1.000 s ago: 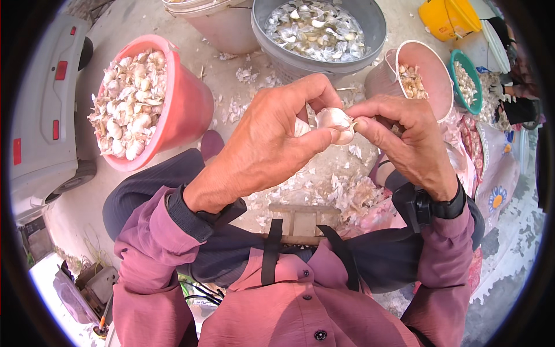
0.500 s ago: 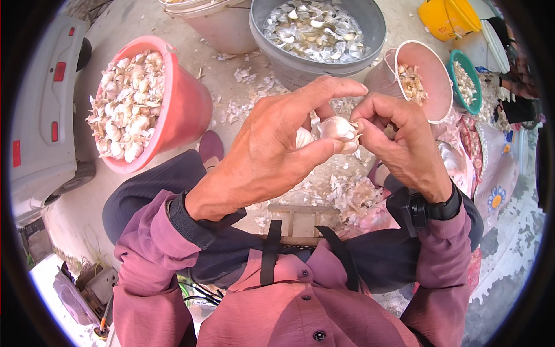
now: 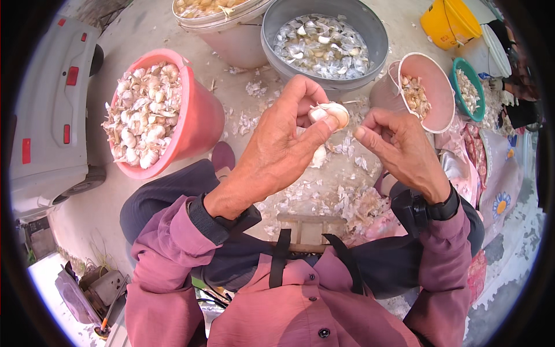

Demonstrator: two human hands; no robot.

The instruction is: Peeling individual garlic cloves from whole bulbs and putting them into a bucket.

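Observation:
My left hand [image 3: 283, 139] is closed around a whitish garlic bulb [image 3: 338, 113], pinching it between thumb and fingers. Part of the bulb is covered by the thumb. Another pale garlic piece [image 3: 318, 156] shows just under that hand; whether hidden fingers grip it I cannot tell. To the right of the bulb, apart from it, my right hand [image 3: 404, 147] has its fingers curled and the thumb against the forefinger. Anything small in that pinch cannot be made out. Below both hands, loose garlic skins [image 3: 361, 205] litter the ground.
A pink bucket [image 3: 202, 113] heaped with garlic stands at left. Ahead are a whitish bucket [image 3: 240, 43] and a grey tub [image 3: 324, 81] with cloves in water. Farther right sit a pale tipped bucket [image 3: 440, 95], a teal basin [image 3: 471, 107] and a yellow bucket [image 3: 451, 23]. A parked vehicle [image 3: 49, 115] flanks the left.
My right hand has drawn away from the garlic bulb, leaving a gap. The left hand has turned the bulb and its fingers have closed in. The whole view has shifted slightly.

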